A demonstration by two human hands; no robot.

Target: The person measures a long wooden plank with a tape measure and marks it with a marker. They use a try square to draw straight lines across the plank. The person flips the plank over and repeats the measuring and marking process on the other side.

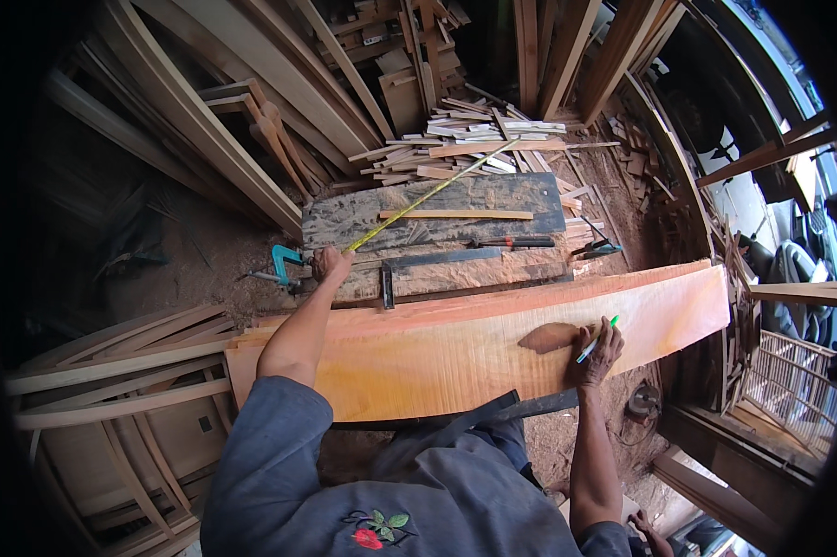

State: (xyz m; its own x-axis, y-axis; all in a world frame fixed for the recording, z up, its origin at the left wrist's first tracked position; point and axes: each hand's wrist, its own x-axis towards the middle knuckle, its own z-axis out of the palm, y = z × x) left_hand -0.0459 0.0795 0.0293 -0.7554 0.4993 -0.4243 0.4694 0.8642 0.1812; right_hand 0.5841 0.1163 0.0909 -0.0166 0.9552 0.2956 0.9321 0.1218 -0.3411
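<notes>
My left hand [330, 265] is closed on a yellow tape measure [432, 196], whose blade stretches away to the far right over the workbench [335, 215]. In my right hand [600, 357] is a pen [586, 351] with a green end, gripped just above a wide, pale plank [418, 357]. That plank lies across in front of me, on top of other boards, with a dark brown patch [548, 338] beside my right hand. A black try square [388, 286] rests at the bench's near edge. To its right lies a tool with a red and black handle [520, 242].
A teal clamp [286, 265] grips the bench's left end; another clamp [596, 249] sits at the right. A thin wood strip [455, 214] lies on the bench. Offcuts [474, 139] are heaped behind. Long boards [242, 84] lean at left. Another person's hand [641, 522] shows lower right.
</notes>
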